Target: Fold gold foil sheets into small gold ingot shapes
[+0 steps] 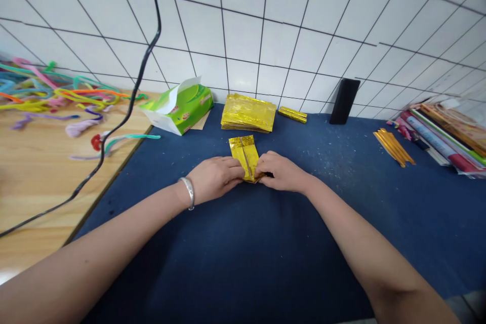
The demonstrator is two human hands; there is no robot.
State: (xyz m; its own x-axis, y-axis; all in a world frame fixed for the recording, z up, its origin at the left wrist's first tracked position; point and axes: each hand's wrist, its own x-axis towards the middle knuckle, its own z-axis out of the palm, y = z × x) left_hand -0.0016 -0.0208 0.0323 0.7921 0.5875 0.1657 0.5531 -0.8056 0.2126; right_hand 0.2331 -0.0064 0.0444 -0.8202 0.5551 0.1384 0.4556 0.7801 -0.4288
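A piece of gold foil paper [243, 153], folded with a seam running down its middle, lies on the dark blue table cover [235, 253]. My left hand [217, 176], with a silver bracelet at the wrist, has its fingers closed on the paper's lower left edge. Opposite it, my right hand [281, 172] pinches the lower right corner, fingers curled. The fingertips partly hide the near edge of the paper. Just behind stands a stack of gold foil sheets [248, 113], and to its right is a narrow folded gold strip [292, 114].
A green tissue packet [186, 106] sits behind on the left. Colourful pipe cleaners [56, 93] cover part of the wooden table [34, 177], crossed by a black cable [142, 61]. A black phone-like slab [343, 102] leans on the wall. Orange-gold strips [394, 147] and books [436, 136] lie right.
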